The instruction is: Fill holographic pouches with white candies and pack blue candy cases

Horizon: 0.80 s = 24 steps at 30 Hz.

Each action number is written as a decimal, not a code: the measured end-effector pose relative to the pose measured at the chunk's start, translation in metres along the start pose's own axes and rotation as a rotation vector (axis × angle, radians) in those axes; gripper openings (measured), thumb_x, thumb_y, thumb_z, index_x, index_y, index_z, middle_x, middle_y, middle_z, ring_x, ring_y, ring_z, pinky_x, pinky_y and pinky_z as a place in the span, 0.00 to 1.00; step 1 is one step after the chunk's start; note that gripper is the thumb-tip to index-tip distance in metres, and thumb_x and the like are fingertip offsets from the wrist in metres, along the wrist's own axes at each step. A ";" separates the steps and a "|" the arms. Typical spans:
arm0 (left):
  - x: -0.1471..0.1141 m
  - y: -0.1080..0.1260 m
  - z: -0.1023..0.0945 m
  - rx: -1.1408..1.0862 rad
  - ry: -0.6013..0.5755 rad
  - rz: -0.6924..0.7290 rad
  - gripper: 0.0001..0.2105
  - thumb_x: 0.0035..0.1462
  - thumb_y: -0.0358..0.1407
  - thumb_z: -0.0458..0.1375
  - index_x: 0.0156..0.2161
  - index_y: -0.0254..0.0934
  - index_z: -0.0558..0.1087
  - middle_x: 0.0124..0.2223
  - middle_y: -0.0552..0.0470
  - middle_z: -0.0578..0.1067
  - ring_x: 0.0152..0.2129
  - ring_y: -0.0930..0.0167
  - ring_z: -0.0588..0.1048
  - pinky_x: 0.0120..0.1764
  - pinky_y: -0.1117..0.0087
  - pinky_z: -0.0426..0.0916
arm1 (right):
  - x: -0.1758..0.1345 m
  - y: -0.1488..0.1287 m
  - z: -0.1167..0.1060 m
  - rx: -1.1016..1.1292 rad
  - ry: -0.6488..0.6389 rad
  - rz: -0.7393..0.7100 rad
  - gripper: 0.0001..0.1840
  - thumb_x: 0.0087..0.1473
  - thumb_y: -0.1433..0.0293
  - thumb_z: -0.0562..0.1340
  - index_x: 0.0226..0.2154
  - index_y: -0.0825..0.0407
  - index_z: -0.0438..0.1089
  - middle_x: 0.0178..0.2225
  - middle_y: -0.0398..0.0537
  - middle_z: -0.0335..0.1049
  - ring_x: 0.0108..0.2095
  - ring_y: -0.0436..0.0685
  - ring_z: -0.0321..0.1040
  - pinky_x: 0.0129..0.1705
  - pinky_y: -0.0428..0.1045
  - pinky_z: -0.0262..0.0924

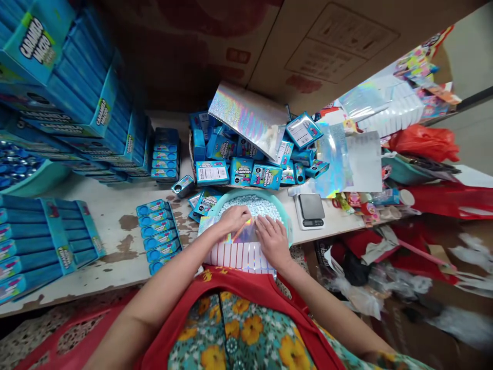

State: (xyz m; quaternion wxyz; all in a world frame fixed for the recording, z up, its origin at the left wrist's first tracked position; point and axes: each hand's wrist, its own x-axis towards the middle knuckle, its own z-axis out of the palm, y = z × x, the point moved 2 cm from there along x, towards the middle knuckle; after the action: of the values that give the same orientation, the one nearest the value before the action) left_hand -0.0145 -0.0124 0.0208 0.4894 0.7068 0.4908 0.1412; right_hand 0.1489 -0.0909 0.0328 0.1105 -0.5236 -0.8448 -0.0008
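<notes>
Across the near side of the bowl (289,235), a shiny sheet (245,236) is apparently being worked, left hand (234,218) curled, its grip unclear, right hand (274,240) loosely spread, the next move needing steadiness.

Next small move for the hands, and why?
Probably work one strip loose from the sheet with the left hand, the right hand steadying it. The left fingers are bunched near its far edge, the right fingers spread over it, and lines divide its near part into narrow strips. Whether the left grips a strip, I can't tell.
</notes>
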 end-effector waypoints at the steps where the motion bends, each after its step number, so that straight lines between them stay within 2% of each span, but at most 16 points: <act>1: 0.000 0.000 0.000 -0.013 -0.005 0.005 0.12 0.53 0.34 0.48 0.32 0.35 0.74 0.35 0.50 0.77 0.32 0.70 0.72 0.35 0.72 0.62 | -0.001 0.001 0.001 0.019 -0.004 -0.006 0.18 0.60 0.72 0.55 0.53 0.49 0.64 0.53 0.49 0.67 0.55 0.61 0.59 0.57 0.60 0.48; 4: 0.001 -0.002 0.001 -0.024 -0.011 -0.006 0.12 0.53 0.33 0.49 0.32 0.35 0.75 0.35 0.50 0.78 0.32 0.70 0.72 0.35 0.72 0.62 | 0.000 0.004 -0.001 0.098 0.014 0.015 0.11 0.59 0.71 0.57 0.45 0.50 0.68 0.47 0.49 0.72 0.51 0.61 0.63 0.53 0.58 0.53; 7: 0.003 -0.008 0.004 0.002 0.023 -0.072 0.11 0.53 0.34 0.49 0.32 0.35 0.75 0.33 0.49 0.78 0.31 0.68 0.73 0.34 0.71 0.63 | 0.006 0.007 -0.013 0.139 0.002 0.023 0.04 0.58 0.70 0.59 0.35 0.51 0.70 0.41 0.49 0.73 0.48 0.61 0.64 0.50 0.57 0.56; 12: 0.001 -0.011 0.007 0.006 0.088 -0.112 0.11 0.55 0.35 0.50 0.35 0.36 0.75 0.36 0.46 0.78 0.38 0.64 0.74 0.42 0.66 0.64 | 0.025 0.007 -0.060 0.294 -0.112 0.064 0.06 0.59 0.68 0.58 0.31 0.51 0.67 0.31 0.47 0.70 0.36 0.57 0.66 0.40 0.52 0.59; 14: -0.008 -0.003 0.001 -0.063 0.126 -0.047 0.14 0.59 0.37 0.48 0.44 0.37 0.73 0.45 0.46 0.76 0.45 0.65 0.72 0.48 0.65 0.63 | 0.037 0.004 -0.082 0.415 -0.119 0.110 0.07 0.58 0.66 0.58 0.30 0.51 0.66 0.29 0.46 0.69 0.33 0.54 0.66 0.36 0.49 0.59; 16: -0.024 0.011 -0.008 -0.274 0.142 0.103 0.18 0.61 0.41 0.47 0.53 0.39 0.67 0.54 0.46 0.71 0.50 0.67 0.68 0.50 0.67 0.63 | 0.049 -0.004 -0.097 0.550 -0.121 0.137 0.08 0.58 0.65 0.59 0.29 0.50 0.65 0.28 0.44 0.68 0.31 0.52 0.66 0.35 0.48 0.59; 17: -0.035 0.018 -0.013 -0.398 0.124 0.177 0.20 0.60 0.43 0.49 0.55 0.39 0.65 0.55 0.46 0.69 0.50 0.68 0.68 0.49 0.68 0.64 | 0.054 -0.008 -0.100 0.613 -0.125 0.140 0.08 0.57 0.65 0.60 0.29 0.50 0.65 0.28 0.43 0.68 0.30 0.52 0.65 0.34 0.47 0.59; 19: -0.057 0.028 -0.021 -0.601 0.073 0.227 0.20 0.57 0.47 0.53 0.50 0.37 0.68 0.47 0.45 0.73 0.42 0.69 0.73 0.41 0.70 0.68 | 0.064 -0.020 -0.098 0.714 -0.122 0.156 0.08 0.56 0.64 0.60 0.28 0.50 0.66 0.27 0.42 0.68 0.30 0.52 0.65 0.34 0.47 0.59; 21: -0.079 0.025 -0.029 -0.700 0.080 0.126 0.17 0.54 0.47 0.56 0.40 0.34 0.71 0.32 0.51 0.74 0.28 0.72 0.73 0.31 0.73 0.68 | 0.074 -0.036 -0.084 0.824 -0.119 0.210 0.09 0.54 0.63 0.62 0.28 0.51 0.66 0.26 0.42 0.68 0.29 0.52 0.65 0.34 0.47 0.59; 22: -0.090 0.019 -0.034 -0.736 0.120 0.057 0.16 0.54 0.47 0.56 0.36 0.34 0.70 0.26 0.54 0.71 0.23 0.74 0.71 0.28 0.74 0.66 | 0.080 -0.046 -0.074 0.894 -0.123 0.247 0.10 0.53 0.62 0.62 0.27 0.51 0.66 0.26 0.42 0.68 0.28 0.52 0.65 0.33 0.47 0.60; 24: -0.113 0.000 -0.048 -0.765 0.262 -0.055 0.14 0.53 0.45 0.57 0.33 0.33 0.70 0.22 0.57 0.67 0.19 0.76 0.69 0.25 0.75 0.64 | 0.092 -0.071 -0.049 1.040 -0.143 0.313 0.10 0.50 0.62 0.64 0.27 0.51 0.66 0.25 0.42 0.68 0.27 0.52 0.65 0.31 0.47 0.59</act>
State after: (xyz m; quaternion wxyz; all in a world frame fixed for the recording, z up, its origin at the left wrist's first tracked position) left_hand -0.1013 -0.0801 0.0753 0.6541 0.4364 0.4798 0.3893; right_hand 0.0557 -0.0477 0.1057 0.2960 -0.5179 -0.6513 0.4691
